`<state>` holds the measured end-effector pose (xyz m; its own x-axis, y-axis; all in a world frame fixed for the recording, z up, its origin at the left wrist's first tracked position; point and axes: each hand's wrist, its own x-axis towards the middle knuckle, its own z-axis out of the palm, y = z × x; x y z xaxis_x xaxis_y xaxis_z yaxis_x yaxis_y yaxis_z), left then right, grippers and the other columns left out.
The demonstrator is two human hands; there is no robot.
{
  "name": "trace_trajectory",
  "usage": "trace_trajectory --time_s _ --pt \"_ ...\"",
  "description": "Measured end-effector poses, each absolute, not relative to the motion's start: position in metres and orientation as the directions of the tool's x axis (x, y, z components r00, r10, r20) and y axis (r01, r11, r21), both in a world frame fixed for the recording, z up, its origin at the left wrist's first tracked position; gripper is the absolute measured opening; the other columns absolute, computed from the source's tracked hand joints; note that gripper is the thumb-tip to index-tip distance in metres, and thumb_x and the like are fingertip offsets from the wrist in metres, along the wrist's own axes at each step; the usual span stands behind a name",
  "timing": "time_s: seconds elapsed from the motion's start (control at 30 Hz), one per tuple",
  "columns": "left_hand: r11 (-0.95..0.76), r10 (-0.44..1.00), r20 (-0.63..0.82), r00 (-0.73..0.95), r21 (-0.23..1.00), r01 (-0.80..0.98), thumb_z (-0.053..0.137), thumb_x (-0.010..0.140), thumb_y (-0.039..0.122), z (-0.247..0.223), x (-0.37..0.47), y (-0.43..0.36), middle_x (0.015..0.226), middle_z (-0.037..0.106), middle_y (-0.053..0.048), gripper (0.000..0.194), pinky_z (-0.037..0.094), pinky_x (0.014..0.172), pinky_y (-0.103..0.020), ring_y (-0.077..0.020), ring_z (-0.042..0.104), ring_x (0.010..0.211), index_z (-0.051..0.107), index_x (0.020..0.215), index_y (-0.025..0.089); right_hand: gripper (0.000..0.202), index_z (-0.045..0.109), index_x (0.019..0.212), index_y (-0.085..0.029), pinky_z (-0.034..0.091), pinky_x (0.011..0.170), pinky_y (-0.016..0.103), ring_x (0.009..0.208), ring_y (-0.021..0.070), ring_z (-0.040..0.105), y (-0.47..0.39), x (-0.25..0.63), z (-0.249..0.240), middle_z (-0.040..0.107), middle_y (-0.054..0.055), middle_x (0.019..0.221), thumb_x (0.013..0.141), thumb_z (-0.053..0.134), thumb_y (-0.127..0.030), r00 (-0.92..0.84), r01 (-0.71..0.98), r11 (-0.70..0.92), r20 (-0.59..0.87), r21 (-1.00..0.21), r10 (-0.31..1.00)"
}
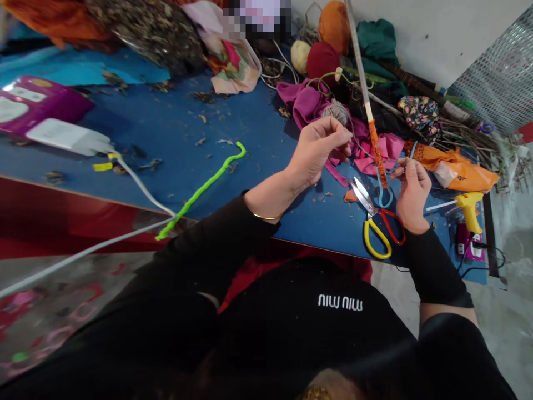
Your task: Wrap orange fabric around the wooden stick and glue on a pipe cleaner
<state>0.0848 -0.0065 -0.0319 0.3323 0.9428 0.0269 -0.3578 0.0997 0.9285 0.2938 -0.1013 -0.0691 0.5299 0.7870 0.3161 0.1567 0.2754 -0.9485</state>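
My left hand [320,145] is raised over the blue table with thumb and fingertips pinched on a thin strand of grey yarn. The strand seems to stretch across to my right hand [412,186], whose fingers are also pinched together. Between the hands stands a long stick [358,61], tilted, its lower end wrapped in orange patterned cloth [377,150]. A light-blue loop [386,199] hangs at its tip. A ball of grey yarn [335,112] lies just behind my left hand. Scissors [377,222] with one yellow and one red handle rest partly open below, near my right wrist.
A yellow glue gun [469,212] lies at the table's right end, beside a purple box [470,243]. Magenta cloth [303,105], twigs and fabric balls crowd the back. A bright green fuzzy stem [204,189], a white power strip [69,137] and its cable lie left.
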Motion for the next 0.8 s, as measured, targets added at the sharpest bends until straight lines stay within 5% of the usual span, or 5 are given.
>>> trace_trajectory --time_s 0.2,0.4,0.6,0.7,0.8 --pt "0.117 0.950 -0.002 0.313 0.930 -0.348 0.078 0.089 0.011 -0.0379 0.0871 -0.0040 0.073 0.072 0.000 0.008 0.050 0.047 -0.017 -0.0054 0.057 0.047 0.074 0.083 0.016 0.040 0.070 0.084 -0.024 0.053 0.074 0.028 0.067 0.0110 0.060 -0.1018 0.2943 -0.0691 0.064 -0.005 0.074 0.093 0.075 -0.063 0.524 0.145 0.274 0.309 -0.951 0.794" --pt "0.185 0.952 -0.069 0.299 0.907 -0.377 0.064 0.101 0.010 -0.0322 0.0887 -0.0038 0.058 0.053 0.007 0.032 0.040 0.041 -0.016 -0.0044 0.050 0.043 0.057 0.071 0.019 0.041 0.070 0.084 -0.023 0.052 0.074 0.028 0.066 0.0114 0.060 -0.1016 0.2952 -0.0718 0.065 -0.005 0.072 0.090 0.077 -0.063 0.535 0.128 0.267 0.293 -0.955 0.792" --pt "0.119 0.955 0.015 0.298 0.896 -0.428 0.048 0.107 0.009 -0.0337 0.0891 -0.0039 0.052 0.038 0.008 0.050 0.037 0.043 -0.017 -0.0049 0.043 0.040 0.044 0.059 0.020 0.037 0.071 0.083 -0.022 0.052 0.074 0.028 0.068 0.0113 0.061 -0.1030 0.2966 -0.0747 0.069 -0.004 0.078 0.090 0.078 -0.058 0.543 0.114 0.264 0.283 -0.958 0.790" --pt "0.067 0.960 0.058 0.272 0.900 -0.430 0.058 0.105 0.014 -0.0370 0.0887 -0.0037 0.054 0.053 0.004 0.046 0.040 0.043 -0.018 -0.0061 0.048 0.043 0.056 0.059 0.019 0.035 0.074 0.087 -0.022 0.052 0.075 0.028 0.067 0.0112 0.061 -0.1031 0.2974 -0.0747 0.069 -0.004 0.075 0.090 0.079 -0.056 0.541 0.101 0.257 0.270 -0.961 0.797" --pt "0.088 0.962 0.033 0.269 0.901 -0.425 0.074 0.092 0.012 -0.0381 0.0877 -0.0035 0.072 0.072 0.000 0.016 0.044 0.046 -0.017 -0.0070 0.059 0.054 0.074 0.077 0.018 0.035 0.075 0.088 -0.022 0.052 0.075 0.028 0.066 0.0115 0.061 -0.1029 0.2978 -0.0744 0.068 -0.005 0.073 0.090 0.079 -0.057 0.539 0.097 0.253 0.264 -0.963 0.800"
